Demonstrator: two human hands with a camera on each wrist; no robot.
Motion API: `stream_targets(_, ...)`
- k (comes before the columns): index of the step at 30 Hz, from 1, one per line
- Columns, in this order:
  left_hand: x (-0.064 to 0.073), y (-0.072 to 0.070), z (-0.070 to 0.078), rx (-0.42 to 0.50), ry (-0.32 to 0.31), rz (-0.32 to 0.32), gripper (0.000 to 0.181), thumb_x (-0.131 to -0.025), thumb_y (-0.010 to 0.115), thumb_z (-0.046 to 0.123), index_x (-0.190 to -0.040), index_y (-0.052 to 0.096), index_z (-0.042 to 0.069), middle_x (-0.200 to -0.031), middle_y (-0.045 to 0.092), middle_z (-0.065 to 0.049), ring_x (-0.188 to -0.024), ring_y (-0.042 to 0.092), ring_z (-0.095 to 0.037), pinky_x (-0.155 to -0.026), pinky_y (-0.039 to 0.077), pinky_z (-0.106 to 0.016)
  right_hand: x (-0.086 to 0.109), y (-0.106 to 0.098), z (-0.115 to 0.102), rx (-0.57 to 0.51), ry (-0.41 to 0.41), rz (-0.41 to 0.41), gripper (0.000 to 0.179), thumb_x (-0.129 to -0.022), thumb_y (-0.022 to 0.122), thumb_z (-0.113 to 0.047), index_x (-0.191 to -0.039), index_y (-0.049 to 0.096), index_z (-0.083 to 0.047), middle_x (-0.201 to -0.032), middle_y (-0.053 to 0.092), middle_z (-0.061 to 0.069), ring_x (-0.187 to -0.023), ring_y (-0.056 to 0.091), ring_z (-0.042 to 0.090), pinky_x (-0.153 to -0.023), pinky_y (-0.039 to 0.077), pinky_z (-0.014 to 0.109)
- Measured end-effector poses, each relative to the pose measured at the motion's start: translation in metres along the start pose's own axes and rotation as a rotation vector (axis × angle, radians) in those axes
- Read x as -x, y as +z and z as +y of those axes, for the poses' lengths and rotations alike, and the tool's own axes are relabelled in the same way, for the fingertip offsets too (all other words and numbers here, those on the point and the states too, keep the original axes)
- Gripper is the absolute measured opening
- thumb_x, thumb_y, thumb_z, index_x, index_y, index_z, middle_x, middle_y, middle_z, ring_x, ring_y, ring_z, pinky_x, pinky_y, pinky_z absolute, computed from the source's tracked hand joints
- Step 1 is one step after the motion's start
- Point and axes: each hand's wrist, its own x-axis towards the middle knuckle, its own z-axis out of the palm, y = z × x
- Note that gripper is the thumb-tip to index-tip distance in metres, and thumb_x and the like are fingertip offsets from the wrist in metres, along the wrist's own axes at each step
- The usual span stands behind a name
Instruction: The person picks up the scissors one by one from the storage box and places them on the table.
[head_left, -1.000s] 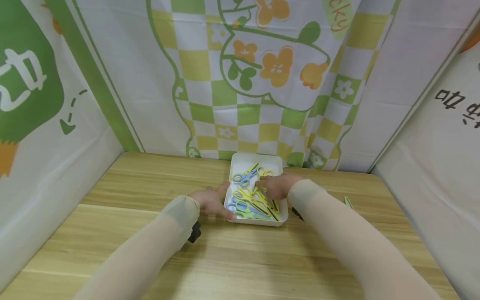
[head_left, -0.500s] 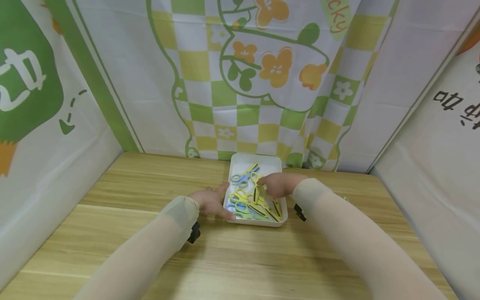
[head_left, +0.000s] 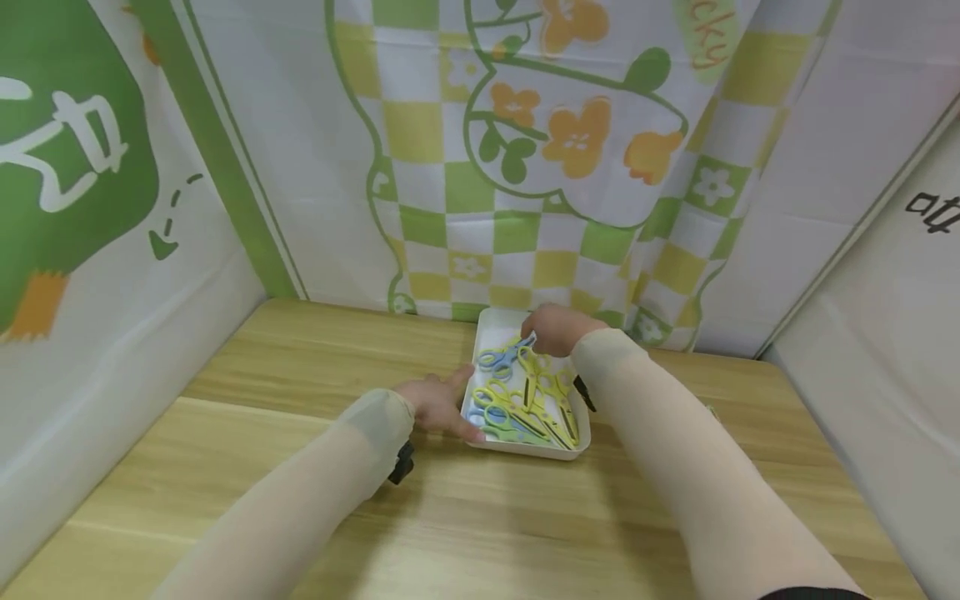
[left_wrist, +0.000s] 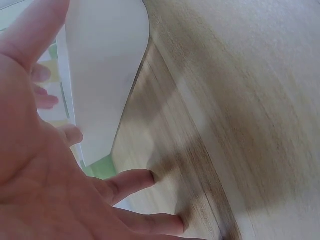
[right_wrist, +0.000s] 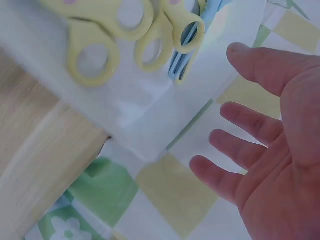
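A white tray (head_left: pixel 525 452) sits on the table against the curtain, holding several pairs of scissors. Yellow scissors (head_left: pixel 542 429) fill much of its middle and right side. Light-blue scissors (head_left: pixel 495 361) lie toward the far left, and green scissors (head_left: pixel 506 431) near the front. My left hand (head_left: pixel 437 406) spreads along the tray's left side, thumb at the front-left corner; the left wrist view shows the tray's outer wall (left_wrist: pixel 105 65) beside the thumb. At the tray's far right my right hand (head_left: pixel 558 331) has loosely extended fingers holding nothing; below them in its wrist view is the rim.
A checked, flowered curtain (head_left: pixel 495 258) hangs directly behind the tray. Printed white panels stand on both sides of the wooden table (head_left: pixel 315 367). A small green item (head_left: pixel 712 411) lies to the right, mostly hidden behind my right forearm.
My right hand has moved away from the scissors in the middle to the tray's far right edge. Some yellow scissors have shifted within the tray. My left hand stays at the tray's side.
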Motion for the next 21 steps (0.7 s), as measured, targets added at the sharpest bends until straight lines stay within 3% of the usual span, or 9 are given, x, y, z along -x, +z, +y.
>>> stream_targets(9,-0.004,0.001,-0.001,-0.004,-0.025,-0.006,0.121,-0.075,0.078,0.064,-0.162,0.003,0.027,-0.157,0.015,-0.034,-0.145,0.016,-0.045,-0.109,0.023,-0.065,-0.018,0.007,-0.006,0.043,0.004,0.040,0.033,-0.097,0.065,-0.012,-0.129,0.067,-0.006,-0.132,0.062,0.010,-0.126,0.052,0.030,-0.107,0.039,0.040)
stream_targets(16,-0.005,0.001,0.000,-0.010,-0.018,0.009,0.121,-0.075,0.078,0.064,-0.162,0.002,0.027,-0.155,0.017,-0.037,-0.144,0.019,-0.048,-0.108,0.025,-0.065,-0.019,0.017,-0.006,0.091,0.100,0.005,0.033,-0.101,0.054,-0.017,-0.131,0.068,-0.021,-0.136,0.060,0.003,-0.125,0.053,0.024,-0.104,0.041,0.043)
stream_targets(21,-0.019,0.007,-0.009,-0.016,-0.049,0.004,0.126,-0.070,0.079,0.067,-0.162,0.000,0.031,-0.156,0.014,-0.035,-0.144,0.017,-0.048,-0.108,0.025,-0.065,-0.026,0.024,-0.006,0.152,0.086,0.017,0.029,-0.102,0.054,-0.019,-0.126,0.070,-0.019,-0.128,0.065,0.001,-0.119,0.058,0.023,-0.099,0.045,0.043)
